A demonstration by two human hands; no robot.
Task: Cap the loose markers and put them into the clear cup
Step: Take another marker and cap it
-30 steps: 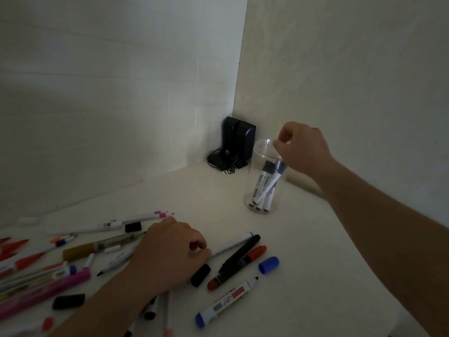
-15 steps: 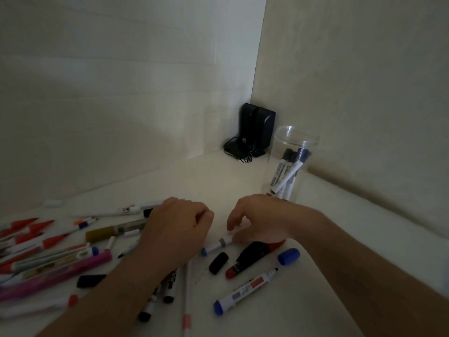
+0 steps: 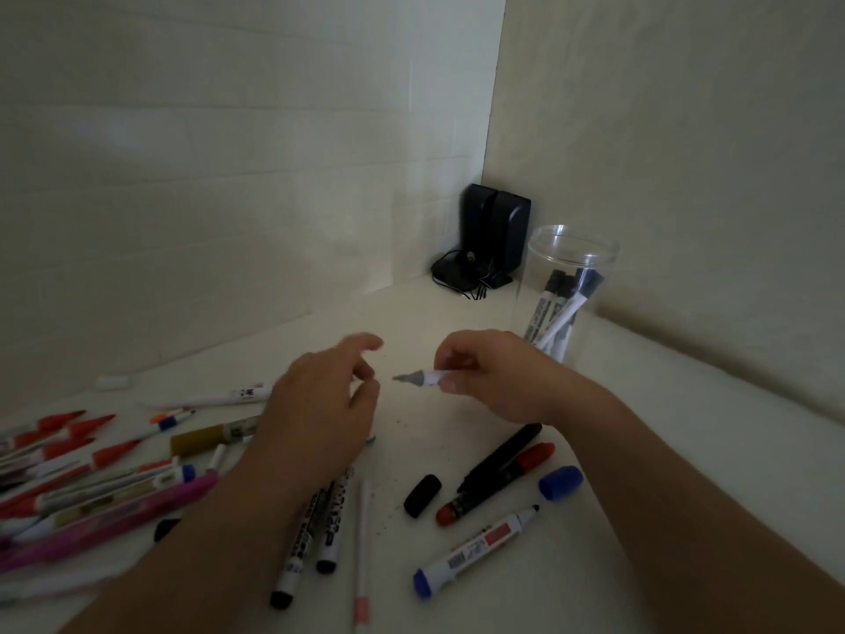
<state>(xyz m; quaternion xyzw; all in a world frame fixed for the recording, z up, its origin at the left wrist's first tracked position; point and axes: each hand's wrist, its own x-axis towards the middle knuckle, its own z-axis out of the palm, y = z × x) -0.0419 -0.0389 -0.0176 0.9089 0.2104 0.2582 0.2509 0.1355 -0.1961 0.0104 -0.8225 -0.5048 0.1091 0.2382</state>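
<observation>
Reaching in from the lower edge, both forearms rise over the pale tabletop (image 3: 640,450). Nearest, at six o'clock, lie a blue-ended white marker with its black tip bare (image 3: 475,552), a loose black cap (image 3: 422,495), a red-capped black marker (image 3: 496,483) and a loose blue cap (image 3: 560,482). At nine o'clock sprawls a heap of red, pink and white pens (image 3: 91,473).

Above these, the left hand (image 3: 320,414) hovers knuckles-up, fingers loosely spread and blurred, thumb and forefinger bent toward each other; whether anything sits between them cannot be told. Just to its three o'clock, apart from it, the right hand (image 3: 494,377) curls around a white marker with a bare grey tip (image 3: 418,377), pinching the barrel so the tip points toward the left hand's fingers, with a small gap between.

Farther off, at one o'clock from the right hand, stands the clear plastic cup (image 3: 571,249), upright, with black-capped white markers (image 3: 560,308) leaning inside. Beyond it, in the wall corner, sits a black box with cables (image 3: 494,231).
</observation>
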